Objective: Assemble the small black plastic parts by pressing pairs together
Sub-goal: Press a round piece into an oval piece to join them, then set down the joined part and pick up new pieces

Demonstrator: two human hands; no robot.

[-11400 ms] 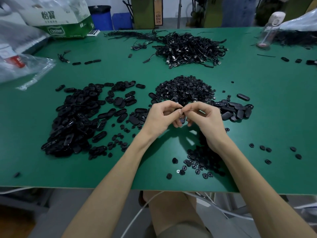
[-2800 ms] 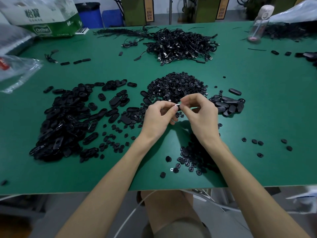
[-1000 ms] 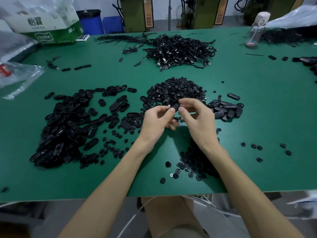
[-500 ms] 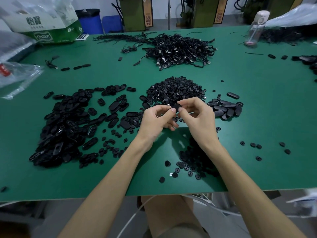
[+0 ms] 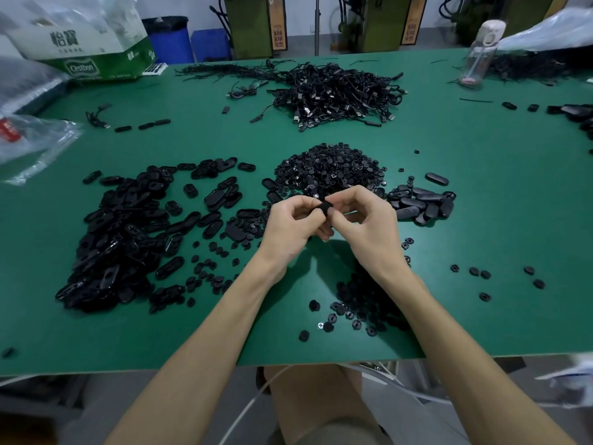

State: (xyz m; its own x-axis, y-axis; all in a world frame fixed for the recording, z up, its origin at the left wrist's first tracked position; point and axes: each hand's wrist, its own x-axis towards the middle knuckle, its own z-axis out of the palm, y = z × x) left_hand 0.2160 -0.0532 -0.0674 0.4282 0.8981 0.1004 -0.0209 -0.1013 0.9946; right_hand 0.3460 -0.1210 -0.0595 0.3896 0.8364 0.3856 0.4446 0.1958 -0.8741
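Observation:
My left hand point(image 5: 293, 228) and my right hand point(image 5: 364, 228) meet above the middle of the green table point(image 5: 481, 194). Both pinch one small black plastic part point(image 5: 324, 207) between thumbs and fingertips; whether it is one piece or a pair is hidden by the fingers. A heap of oval black shells point(image 5: 118, 232) lies to the left. A mound of small round black pieces point(image 5: 330, 171) sits just behind my hands. A small pile of oval parts point(image 5: 420, 203) lies to the right. Round pieces point(image 5: 362, 306) are scattered near the front edge under my right forearm.
A tangle of black cables point(image 5: 337, 91) lies at the back centre. A green and white carton point(image 5: 86, 43) and clear plastic bags point(image 5: 35, 136) occupy the back left. A clear bottle point(image 5: 478, 53) stands at the back right. Loose round pieces point(image 5: 500, 277) dot the right side.
My hands stayed together at the same spot. The black part between my fingertips shows more plainly now than half a second ago.

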